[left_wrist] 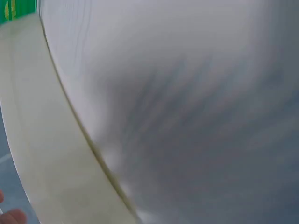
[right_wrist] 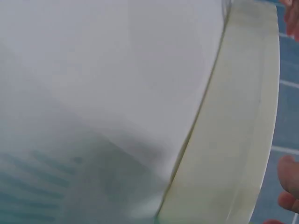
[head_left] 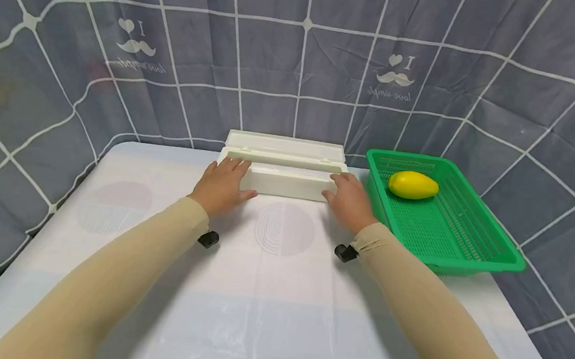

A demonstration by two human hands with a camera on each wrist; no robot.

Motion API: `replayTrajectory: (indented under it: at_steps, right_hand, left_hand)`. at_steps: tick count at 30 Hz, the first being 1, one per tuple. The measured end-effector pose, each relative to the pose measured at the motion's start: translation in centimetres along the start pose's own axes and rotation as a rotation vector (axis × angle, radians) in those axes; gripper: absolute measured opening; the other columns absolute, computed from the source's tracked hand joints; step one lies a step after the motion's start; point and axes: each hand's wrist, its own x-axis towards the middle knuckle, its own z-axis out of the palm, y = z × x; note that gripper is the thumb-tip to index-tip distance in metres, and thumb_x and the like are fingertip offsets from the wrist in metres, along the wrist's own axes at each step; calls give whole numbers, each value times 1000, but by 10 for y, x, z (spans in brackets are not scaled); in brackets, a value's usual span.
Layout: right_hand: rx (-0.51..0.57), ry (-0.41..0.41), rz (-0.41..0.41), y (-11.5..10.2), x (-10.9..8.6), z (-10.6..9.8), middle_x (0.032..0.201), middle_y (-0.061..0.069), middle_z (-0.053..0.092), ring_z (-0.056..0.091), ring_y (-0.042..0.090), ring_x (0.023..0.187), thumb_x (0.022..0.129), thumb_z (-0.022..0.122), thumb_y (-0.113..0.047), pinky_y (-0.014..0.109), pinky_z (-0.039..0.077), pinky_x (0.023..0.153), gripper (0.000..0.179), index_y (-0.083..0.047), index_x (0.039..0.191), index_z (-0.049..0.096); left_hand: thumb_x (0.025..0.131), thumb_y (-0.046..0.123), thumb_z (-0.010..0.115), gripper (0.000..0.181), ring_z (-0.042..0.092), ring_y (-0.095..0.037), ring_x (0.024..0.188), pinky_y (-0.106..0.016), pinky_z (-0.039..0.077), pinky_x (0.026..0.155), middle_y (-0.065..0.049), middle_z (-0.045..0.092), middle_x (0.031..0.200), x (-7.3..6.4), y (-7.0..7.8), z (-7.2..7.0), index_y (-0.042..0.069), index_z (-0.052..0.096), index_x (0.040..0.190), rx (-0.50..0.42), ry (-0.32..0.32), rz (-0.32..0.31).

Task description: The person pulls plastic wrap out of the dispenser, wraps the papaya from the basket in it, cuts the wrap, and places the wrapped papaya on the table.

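A long white box (head_left: 292,188) stands near the back of the table, its lid (head_left: 285,145) raised behind it. At the box's left end is my left hand (head_left: 221,187), fingers extended forward and thumb pointing inward by the front wall. My right hand (head_left: 351,203) mirrors it at the right end, fingers reaching over the top edge. The left wrist view has the box's pale wall (left_wrist: 51,130) slanting across the left side, with fingertips (left_wrist: 13,217) beyond it. In the right wrist view, the same wall (right_wrist: 224,121) runs down the right, and a thumb (right_wrist: 288,173) shows past it.
A green plastic basket (head_left: 508,263) sits at the right of the table, close to my right forearm. Inside it lies a yellow, mango-like fruit (head_left: 413,185). A grey checked curtain (head_left: 299,59) hangs behind and along both sides of the table (head_left: 274,317).
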Motion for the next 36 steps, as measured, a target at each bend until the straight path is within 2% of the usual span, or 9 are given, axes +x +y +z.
replayTrajectory:
  at_steps: [3, 6, 13, 18, 25, 31, 36]
  right_hand:
    - [57, 39, 36, 6, 12, 0, 145, 26, 57, 49, 43, 139, 105, 65, -27, 54, 37, 120, 49, -3, 148, 59]
    - [42, 42, 45, 8, 23, 0, 140, 25, 61, 48, 41, 137, 106, 63, -25, 55, 34, 118, 45, -6, 147, 61]
    - [-65, -4, 50, 12, 34, -4, 139, 20, 67, 46, 38, 141, 107, 60, -24, 56, 32, 117, 37, -11, 140, 68]
    - [-83, -57, 94, 15, 39, -4, 143, 19, 65, 46, 38, 143, 108, 57, -27, 58, 34, 117, 35, -13, 138, 71]
    - [-49, -76, 146, 17, 45, -4, 141, 18, 63, 44, 44, 138, 109, 57, -26, 60, 37, 113, 32, -14, 132, 75]
    - [-28, -81, 172, 15, 46, -8, 137, 17, 65, 46, 44, 134, 109, 57, -27, 60, 36, 113, 31, -12, 129, 76]
    - [-30, -75, 171, 16, 48, -7, 134, 16, 66, 47, 44, 133, 110, 55, -27, 59, 37, 114, 32, -12, 129, 76]
  left_hand:
    - [104, 48, 62, 77, 34, -40, 156, -67, 20, 127, -17, 41, 166, 8, -12, -3, 7, 34, 164, -11, 28, -1]
    - [106, 42, 60, 69, 41, -40, 152, -65, 24, 126, -18, 47, 162, 16, -23, -7, 7, 38, 162, -12, 43, 0]
    - [111, 35, 51, 50, 43, -47, 148, -66, 33, 120, -17, 55, 155, 31, -38, -11, 10, 52, 154, -23, 27, -17]
    - [111, 31, 53, 39, 51, -46, 139, -64, 39, 113, -13, 66, 143, 40, -48, -11, 14, 65, 143, -56, 15, -37]
    - [109, 30, 59, 30, 56, -43, 129, -63, 38, 112, -10, 75, 128, 44, -50, -14, 14, 75, 129, -113, 14, -59]
    - [109, 28, 58, 29, 57, -41, 126, -62, 36, 112, -10, 77, 123, 47, -48, -12, 12, 76, 125, -138, 21, -80]
    - [110, 27, 56, 27, 57, -41, 124, -62, 34, 114, -10, 77, 110, 51, -47, -11, 11, 75, 120, -137, 10, -94]
